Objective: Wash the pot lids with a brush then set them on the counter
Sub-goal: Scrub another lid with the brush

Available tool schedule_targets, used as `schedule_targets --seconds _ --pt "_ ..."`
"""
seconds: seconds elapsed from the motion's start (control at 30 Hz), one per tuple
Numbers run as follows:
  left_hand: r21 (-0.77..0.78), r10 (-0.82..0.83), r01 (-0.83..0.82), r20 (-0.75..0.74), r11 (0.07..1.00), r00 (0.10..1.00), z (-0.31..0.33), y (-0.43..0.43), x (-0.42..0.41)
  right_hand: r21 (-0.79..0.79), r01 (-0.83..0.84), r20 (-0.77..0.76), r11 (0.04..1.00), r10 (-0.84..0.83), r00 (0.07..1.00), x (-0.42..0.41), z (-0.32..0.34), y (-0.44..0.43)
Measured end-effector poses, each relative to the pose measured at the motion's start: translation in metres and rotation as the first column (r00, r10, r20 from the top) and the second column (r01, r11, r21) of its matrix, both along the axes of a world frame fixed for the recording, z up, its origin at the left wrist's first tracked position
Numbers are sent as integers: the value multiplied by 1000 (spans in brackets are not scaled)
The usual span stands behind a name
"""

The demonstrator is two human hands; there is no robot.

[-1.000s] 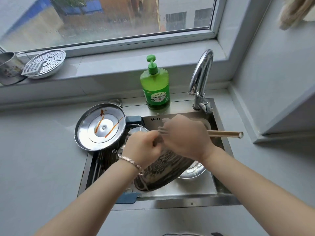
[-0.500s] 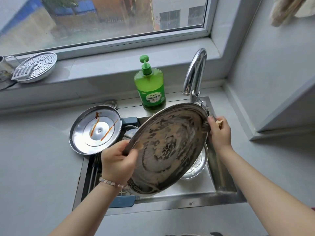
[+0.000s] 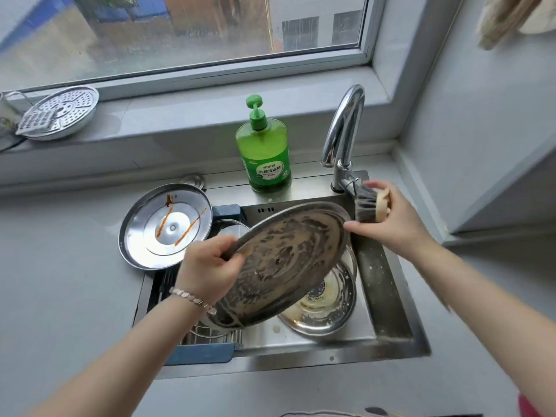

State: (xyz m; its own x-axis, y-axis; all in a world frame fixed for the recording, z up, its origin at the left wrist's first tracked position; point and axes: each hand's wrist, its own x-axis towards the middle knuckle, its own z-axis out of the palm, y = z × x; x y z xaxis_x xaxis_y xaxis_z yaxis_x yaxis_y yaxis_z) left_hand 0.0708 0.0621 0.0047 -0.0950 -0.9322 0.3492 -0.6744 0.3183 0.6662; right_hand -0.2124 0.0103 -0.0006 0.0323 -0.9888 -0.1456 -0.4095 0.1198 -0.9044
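Two round stainless-steel pot lids are in my view. One, the soapy steel lid (image 3: 285, 260), filmed with brownish suds in swirls, is tilted above the steel sink (image 3: 301, 361) at centre frame. The other, a shiny steel lid streaked with orange-red sauce (image 3: 165, 225), lies at centre left, partly on the grey worktop (image 3: 60, 281) and partly over the sink's corner.

I see two hands. The left hand (image 3: 207, 266), a metal-link bracelet (image 3: 192, 297) at its wrist, grips the soapy lid's left rim. The right hand (image 3: 391, 221), right of centre, is wrapped round the pale wooden head of one round brush with dark bristles (image 3: 365, 206). The bristles point left, just beside the lid's upper-right rim, and the thumb touches that rim.

Below the lid one wet, shallow steel basin (image 3: 322, 305) sits in the sink. Behind stand one green plastic pump bottle of dish soap (image 3: 264, 152) and one curved chrome tap (image 3: 343, 136). At upper left one perforated metal steamer plate (image 3: 60, 112) rests on the window sill (image 3: 180, 121).
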Motion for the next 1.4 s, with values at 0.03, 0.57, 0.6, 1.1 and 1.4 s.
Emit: schedule_targets --seconds 0.03,0.57,0.6,1.1,1.4 --pt "26 -50 49 22 998 999 -2 -5 -3 -41 -92 -12 995 92 996 5 12 -1" --pt "829 737 -183 -342 529 583 0 -24 -47 -213 -535 -380 817 435 816 25 27 27" --pt "904 851 -76 -364 421 379 2 -24 -49 -190 -571 -421 799 459 782 27 28 30" --pt "921 901 366 -267 134 341 23 -28 -107 -119 -624 -653 772 413 635 32 30 48" --pt "929 533 75 -273 362 801 24 -21 -105 350 -95 -193 932 171 966 1 9 40"
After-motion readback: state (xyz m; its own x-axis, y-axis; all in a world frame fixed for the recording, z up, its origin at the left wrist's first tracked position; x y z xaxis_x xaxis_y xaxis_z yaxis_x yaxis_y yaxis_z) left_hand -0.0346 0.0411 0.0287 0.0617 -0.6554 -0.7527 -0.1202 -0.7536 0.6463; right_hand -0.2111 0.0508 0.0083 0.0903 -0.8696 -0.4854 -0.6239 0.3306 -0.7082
